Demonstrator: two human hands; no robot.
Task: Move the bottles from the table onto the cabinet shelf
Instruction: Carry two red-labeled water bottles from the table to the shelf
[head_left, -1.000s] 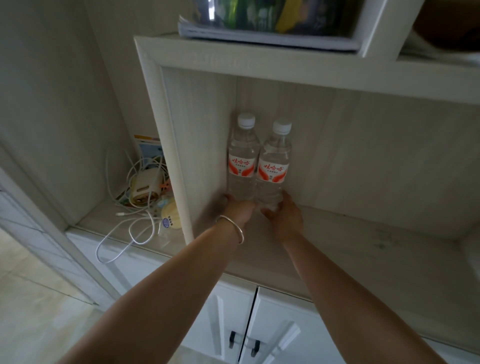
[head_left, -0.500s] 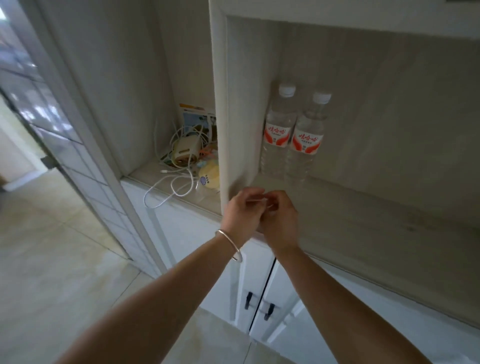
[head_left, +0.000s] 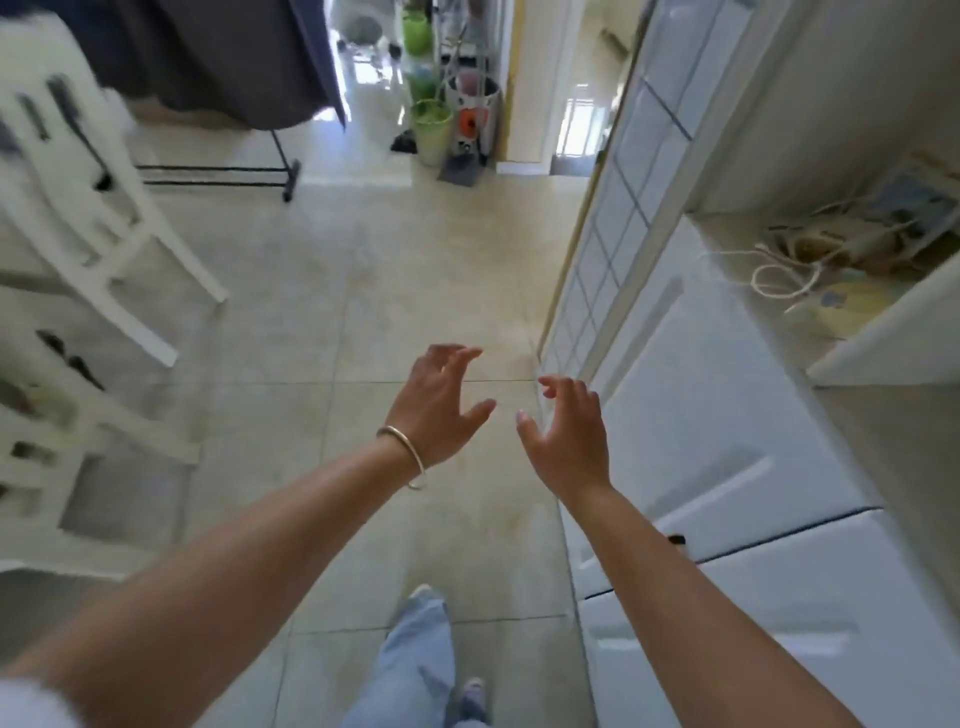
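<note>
No bottle is in view now, and the shelf where the two bottles stood is out of frame to the right. My left hand (head_left: 439, 402), with a metal bangle on the wrist, hovers over the tiled floor with fingers spread and nothing in it. My right hand (head_left: 569, 434) is beside it, also empty with fingers apart, close to the white cabinet (head_left: 727, 415) doors. Only the cabinet's left side compartment shows, at the right edge.
White chairs (head_left: 78, 249) stand at the left, blurred. A tangle of white cables (head_left: 795, 265) lies in the cabinet's side compartment. A glass-paned door (head_left: 618, 208) stands by the cabinet. Green bins and a clothes rack are far ahead. My jeans leg (head_left: 415, 670) is below.
The view has swung left, away from the shelf and its two bottles, toward the floor and chairs. Both hands came off the bottles, met briefly, then parted with fingers spread.
</note>
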